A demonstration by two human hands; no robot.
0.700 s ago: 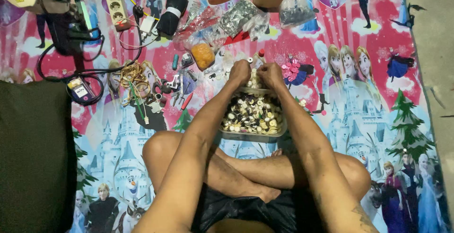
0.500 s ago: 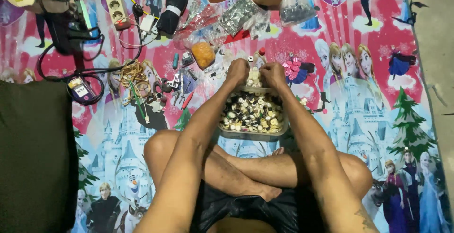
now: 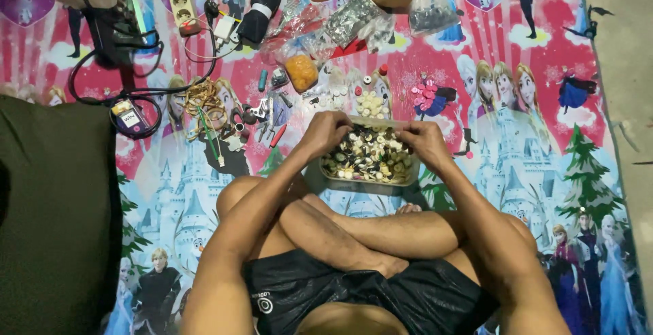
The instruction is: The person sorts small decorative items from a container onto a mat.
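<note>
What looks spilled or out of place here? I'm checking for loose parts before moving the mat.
Some small pale caps and pink pieces lie loose on the mat beyond the tray, outside it. Both hands, left hand and right hand, are at the tray.

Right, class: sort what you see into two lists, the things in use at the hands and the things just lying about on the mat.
In use: left hand; right hand; clear plastic tray of small round black and cream parts.

Lying about: white power strip; bag of orange bits; pile of pink pieces; coiled black cable.

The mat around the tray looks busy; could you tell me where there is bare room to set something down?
Free: right of the tray, toward the mat's edge, and left of it, below the rubber bands. Crowded: everything beyond the tray.
</note>
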